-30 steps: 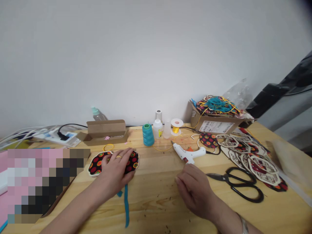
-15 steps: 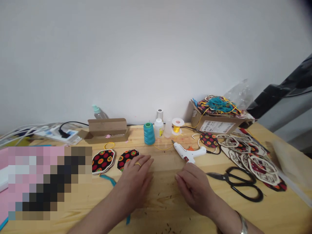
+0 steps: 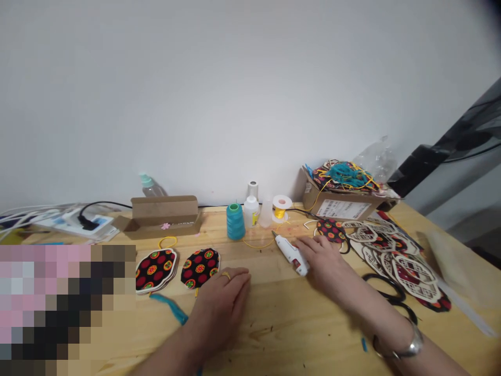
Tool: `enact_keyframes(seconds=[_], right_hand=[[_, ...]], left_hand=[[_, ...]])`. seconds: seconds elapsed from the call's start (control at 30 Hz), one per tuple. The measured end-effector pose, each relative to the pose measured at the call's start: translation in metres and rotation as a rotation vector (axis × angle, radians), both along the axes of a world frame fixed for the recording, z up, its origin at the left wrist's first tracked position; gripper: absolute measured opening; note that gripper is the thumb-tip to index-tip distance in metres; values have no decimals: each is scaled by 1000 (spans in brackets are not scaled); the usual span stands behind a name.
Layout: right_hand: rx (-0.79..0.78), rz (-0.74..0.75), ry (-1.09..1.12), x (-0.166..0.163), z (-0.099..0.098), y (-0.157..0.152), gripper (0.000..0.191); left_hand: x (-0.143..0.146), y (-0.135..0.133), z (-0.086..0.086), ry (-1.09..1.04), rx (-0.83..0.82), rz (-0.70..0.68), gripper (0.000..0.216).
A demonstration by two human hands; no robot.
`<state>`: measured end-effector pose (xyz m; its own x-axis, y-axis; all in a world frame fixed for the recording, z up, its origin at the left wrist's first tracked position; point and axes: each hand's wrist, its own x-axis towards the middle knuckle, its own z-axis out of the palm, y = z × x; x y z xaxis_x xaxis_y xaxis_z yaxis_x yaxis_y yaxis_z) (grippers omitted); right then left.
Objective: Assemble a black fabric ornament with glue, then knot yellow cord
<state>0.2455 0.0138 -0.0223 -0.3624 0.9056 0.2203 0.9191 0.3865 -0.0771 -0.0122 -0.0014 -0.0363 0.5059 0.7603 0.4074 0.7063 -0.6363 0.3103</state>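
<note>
Right hand [image 3: 323, 262] bends over a white plastic glue gun [image 3: 290, 253], grip unclear; left of it, left hand [image 3: 223, 298], fingers together, palm hidden, lies beside a black floral-fabric disc [image 3: 200, 267].

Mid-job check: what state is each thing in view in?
Glue gun: lying on the table
Right hand: over the glue gun's handle, grip hidden
Left hand: by the round patterned piece, palm hidden
Round patterned piece: lying flat
Small cardboard box: open
Large cardboard box: open, heaped above its rim
Teal thread cone: upright
White bottle: upright
Scissors: lying down, blades hidden
</note>
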Motion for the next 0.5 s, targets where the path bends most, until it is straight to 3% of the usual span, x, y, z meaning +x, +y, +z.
enact_keyframes(seconds=[0.3,0.5], right_hand=[[-35,38,62,-4,15,1,27],[3,-8,-6,15,16,-3,28]], left_hand=[[-4,1,-2,-78,-16,-6,20],[-4,1,-3,-81,-8,-28,21]])
